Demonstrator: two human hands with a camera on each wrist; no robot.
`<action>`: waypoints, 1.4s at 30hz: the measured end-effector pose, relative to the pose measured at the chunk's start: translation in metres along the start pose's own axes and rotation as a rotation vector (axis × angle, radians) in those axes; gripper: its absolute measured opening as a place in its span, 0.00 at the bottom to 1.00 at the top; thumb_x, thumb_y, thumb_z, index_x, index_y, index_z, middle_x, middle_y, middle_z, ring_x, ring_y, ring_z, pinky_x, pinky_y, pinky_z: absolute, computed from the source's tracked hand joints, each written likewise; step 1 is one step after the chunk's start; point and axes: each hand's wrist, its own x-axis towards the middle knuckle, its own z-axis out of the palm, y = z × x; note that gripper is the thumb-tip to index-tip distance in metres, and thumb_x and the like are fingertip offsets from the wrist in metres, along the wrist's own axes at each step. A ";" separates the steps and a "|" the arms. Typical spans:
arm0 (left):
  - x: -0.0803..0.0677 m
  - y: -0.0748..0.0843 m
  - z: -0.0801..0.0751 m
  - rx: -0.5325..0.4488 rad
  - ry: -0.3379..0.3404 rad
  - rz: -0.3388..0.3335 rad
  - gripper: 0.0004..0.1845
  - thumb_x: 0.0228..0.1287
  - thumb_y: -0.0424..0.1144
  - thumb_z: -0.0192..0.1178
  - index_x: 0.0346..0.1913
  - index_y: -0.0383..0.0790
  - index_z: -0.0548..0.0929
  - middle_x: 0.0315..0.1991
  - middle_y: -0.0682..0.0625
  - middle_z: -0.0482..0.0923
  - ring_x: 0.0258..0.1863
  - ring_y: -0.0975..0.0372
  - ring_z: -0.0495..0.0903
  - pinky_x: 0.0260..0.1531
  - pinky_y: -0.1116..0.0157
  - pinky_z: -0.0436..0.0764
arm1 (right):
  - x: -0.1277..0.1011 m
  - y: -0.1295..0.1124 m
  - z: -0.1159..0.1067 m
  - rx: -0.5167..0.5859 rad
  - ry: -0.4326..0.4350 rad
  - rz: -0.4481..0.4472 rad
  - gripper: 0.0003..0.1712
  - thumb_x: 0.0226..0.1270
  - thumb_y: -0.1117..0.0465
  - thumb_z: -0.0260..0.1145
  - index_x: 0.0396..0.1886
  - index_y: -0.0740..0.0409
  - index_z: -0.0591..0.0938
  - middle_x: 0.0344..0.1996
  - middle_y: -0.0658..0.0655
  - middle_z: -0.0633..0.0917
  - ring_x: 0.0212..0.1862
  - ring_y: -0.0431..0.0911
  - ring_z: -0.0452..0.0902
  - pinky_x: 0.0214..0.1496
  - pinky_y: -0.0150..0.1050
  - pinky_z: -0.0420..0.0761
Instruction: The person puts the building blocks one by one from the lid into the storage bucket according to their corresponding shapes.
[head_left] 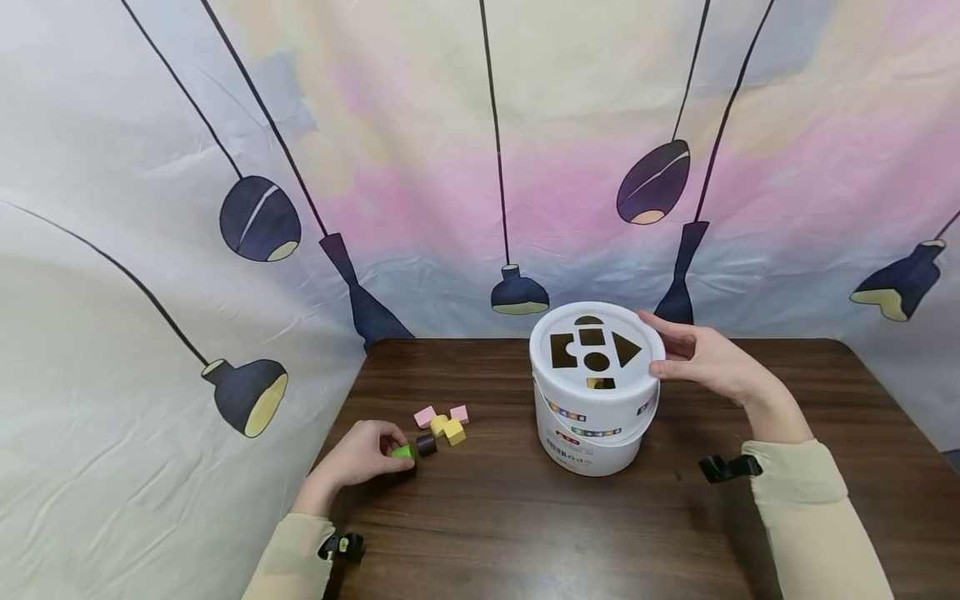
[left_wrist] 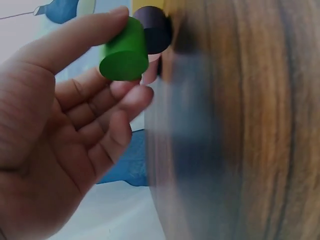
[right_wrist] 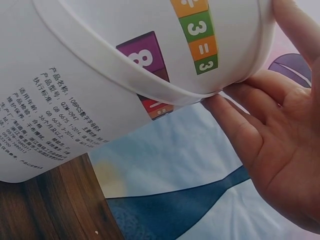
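Your left hand point(head_left: 363, 454) pinches a bright green cylindrical block point(left_wrist: 124, 50) between thumb and fingertips, the lower fingers loosely bent, at the left side of the dark brown wood-grain table point(head_left: 487, 533). A dark cylindrical block point(head_left: 426, 445) sits just beside it; contact between the two cannot be confirmed. Two yellow blocks point(head_left: 453, 431) and two pink blocks point(head_left: 425, 416) lie just beyond. Your right hand point(head_left: 708, 360), partly spread, holds the upright white plastic bucket point(head_left: 592, 454) by its lidded rim.
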 end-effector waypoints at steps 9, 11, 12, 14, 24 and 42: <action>0.002 0.011 -0.009 -0.087 0.114 0.091 0.14 0.59 0.43 0.82 0.43 0.47 0.89 0.35 0.58 0.84 0.34 0.64 0.82 0.36 0.65 0.84 | 0.001 -0.001 0.001 -0.001 -0.005 0.003 0.50 0.72 0.67 0.74 0.87 0.57 0.59 0.79 0.67 0.67 0.66 0.30 0.75 0.61 0.30 0.81; 0.005 0.016 -0.010 -0.102 0.129 0.110 0.14 0.59 0.42 0.82 0.45 0.46 0.90 0.36 0.58 0.84 0.35 0.64 0.83 0.37 0.65 0.85 | 0.001 -0.001 0.001 0.000 -0.006 0.009 0.50 0.72 0.67 0.74 0.87 0.57 0.59 0.80 0.67 0.67 0.66 0.29 0.75 0.61 0.30 0.81; 0.006 0.019 -0.010 -0.109 0.135 0.120 0.14 0.59 0.42 0.82 0.46 0.45 0.90 0.36 0.57 0.85 0.35 0.64 0.84 0.38 0.65 0.86 | 0.001 -0.001 0.001 0.000 -0.006 0.012 0.50 0.72 0.67 0.74 0.87 0.57 0.59 0.80 0.67 0.67 0.66 0.29 0.75 0.61 0.30 0.81; 0.009 0.024 -0.012 -0.121 0.143 0.143 0.15 0.60 0.41 0.82 0.48 0.44 0.91 0.38 0.58 0.86 0.36 0.65 0.84 0.38 0.64 0.86 | 0.001 -0.002 0.002 -0.004 -0.005 0.016 0.50 0.72 0.67 0.74 0.87 0.57 0.59 0.80 0.67 0.67 0.66 0.29 0.75 0.61 0.30 0.80; 0.033 0.067 -0.012 -0.186 0.210 0.306 0.14 0.61 0.35 0.80 0.48 0.47 0.90 0.38 0.58 0.87 0.36 0.64 0.87 0.38 0.58 0.89 | 0.000 -0.002 0.004 -0.026 0.001 0.042 0.50 0.71 0.65 0.76 0.87 0.55 0.60 0.79 0.66 0.68 0.66 0.32 0.76 0.60 0.32 0.82; 0.075 0.176 -0.002 -0.406 0.363 0.530 0.14 0.62 0.36 0.79 0.50 0.47 0.90 0.46 0.56 0.86 0.42 0.60 0.84 0.44 0.62 0.86 | 0.001 -0.003 -0.001 -0.030 0.003 0.034 0.49 0.72 0.66 0.75 0.87 0.55 0.60 0.78 0.66 0.69 0.64 0.28 0.76 0.60 0.31 0.81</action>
